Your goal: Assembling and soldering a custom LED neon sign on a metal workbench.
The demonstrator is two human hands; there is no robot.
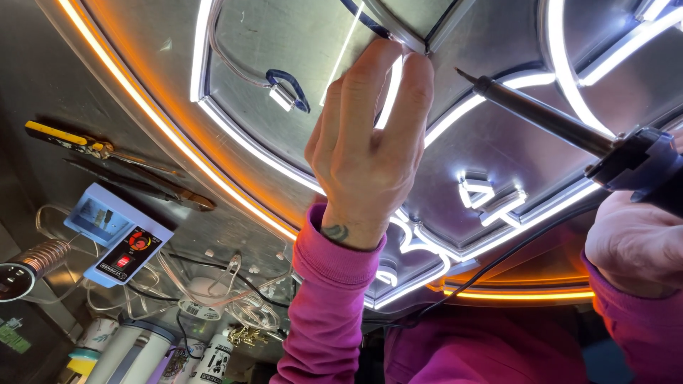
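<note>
The left hand (366, 142) pinched a glowing white flexible light strip (393, 92) against the grey metal sign panel (284, 43), steadying it, while the right hand (629, 245), clamped on a black-tipped soldering iron (548, 117), aimed leftward.

Both arms are in bright magenta-pink long sleeves, soft knit fabric like a sweatshirt, with ribbed cuffs that sit snug at the wrists. The left hand (368, 153) in the middle of the frame is bare, no glove or ring that I can see, and there's a small dark tattoo right at the wrist just above the cuff. The right hand (633, 245) at the right edge is bare too, same pink cuff, and more of that pink fabric fills the bottom centre.
</note>
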